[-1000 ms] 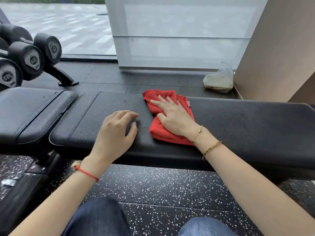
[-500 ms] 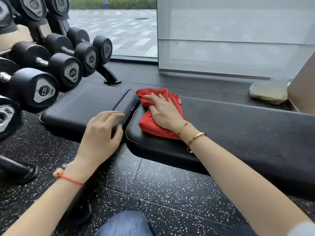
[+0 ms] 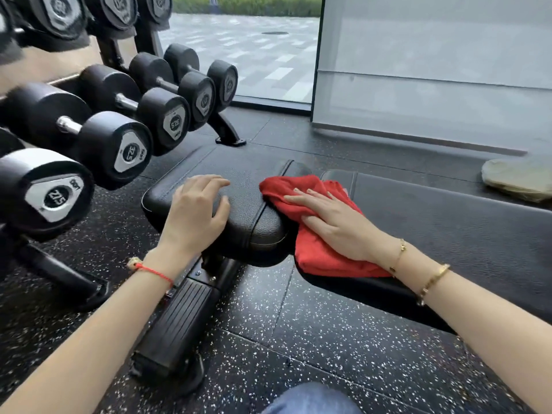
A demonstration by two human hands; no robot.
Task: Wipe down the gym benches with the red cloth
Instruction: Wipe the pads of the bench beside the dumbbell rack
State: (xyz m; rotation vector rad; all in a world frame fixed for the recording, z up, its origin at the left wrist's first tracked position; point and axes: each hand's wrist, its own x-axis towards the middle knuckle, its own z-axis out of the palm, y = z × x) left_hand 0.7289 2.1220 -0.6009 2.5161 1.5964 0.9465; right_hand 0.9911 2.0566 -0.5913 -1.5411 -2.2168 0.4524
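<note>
Right hand (image 3: 334, 221) is pressing flat-fingered on the red cloth (image 3: 316, 249) over the desk (image 3: 448, 222) gap; left hand (image 3: 195, 216), fingers bent, is bracing beside it; firm overlapping strokes would suit.

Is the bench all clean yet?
Not yet. The right hand presses the red cloth across the gap between the long back pad and the seat pad, where the left hand rests. No pad looks visibly finished.

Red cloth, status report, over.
Right hand flat on red cloth, bridging the gap between bench pads. Left hand rests on seat pad. Nothing in the way.
</note>
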